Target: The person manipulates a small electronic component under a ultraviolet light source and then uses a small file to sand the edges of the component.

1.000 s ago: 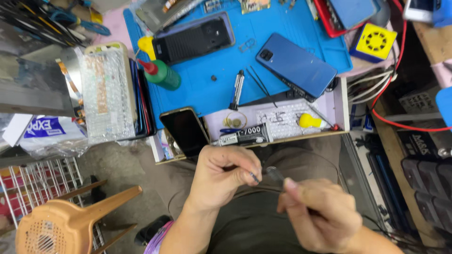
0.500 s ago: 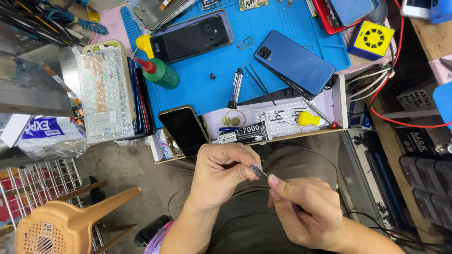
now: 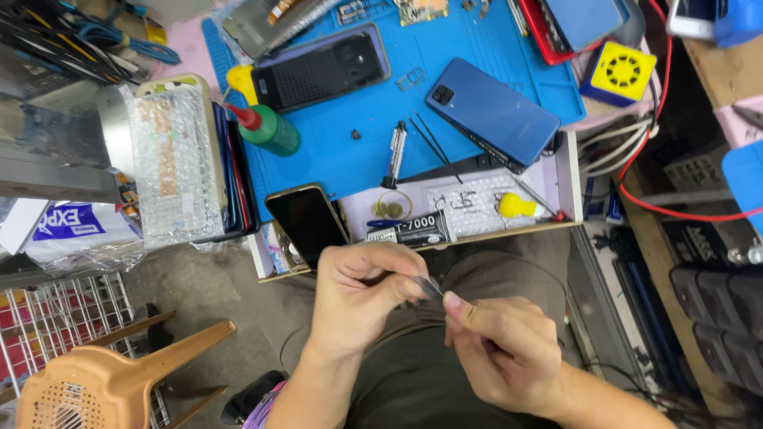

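I'm pinching a small thin dark strip (image 3: 429, 287) between both hands, left hand (image 3: 362, 300) at nine o'clock, right hand (image 3: 501, 349) at four, below the bench (image 3: 334, 151), gripping lightly to avoid creasing it.

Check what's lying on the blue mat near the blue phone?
On the blue mat: blue phone, black phone, tweezers, a pen-like tool, green bottle. Anything beneath the phones is covered.

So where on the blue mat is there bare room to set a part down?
Bare blue mat lies between the green bottle and the small screwdriver, below the black phone. The mat's top edge and the tray beneath are crowded.
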